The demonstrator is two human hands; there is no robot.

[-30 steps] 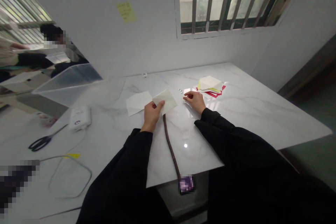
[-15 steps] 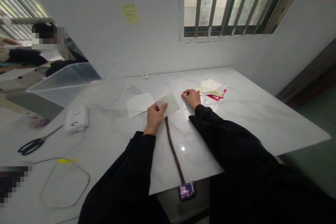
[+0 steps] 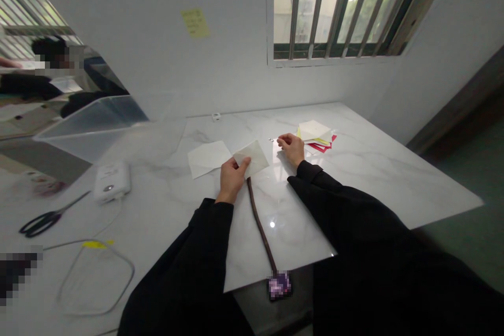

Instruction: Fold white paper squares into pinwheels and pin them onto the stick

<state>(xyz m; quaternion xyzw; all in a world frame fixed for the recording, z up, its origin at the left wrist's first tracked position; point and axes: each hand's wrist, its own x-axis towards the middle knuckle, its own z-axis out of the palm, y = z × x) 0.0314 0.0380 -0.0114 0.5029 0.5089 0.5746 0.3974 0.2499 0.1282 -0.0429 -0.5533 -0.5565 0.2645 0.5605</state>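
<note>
Wall sticky note (image 3: 196, 22) (writing unreadable), marble table (image 3: 374, 168)

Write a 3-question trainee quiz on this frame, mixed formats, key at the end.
1. True or false: the left hand pinches a corner of the cream paper square.
2. Multiple choice: the right hand's fingertips are on
A) the scissors
B) a small metal piece on the table
C) the white device
3. Fill in: the stack of mixed papers lies just to the ____ of the right hand.

Key: 1 true; 2 B; 3 right
</note>
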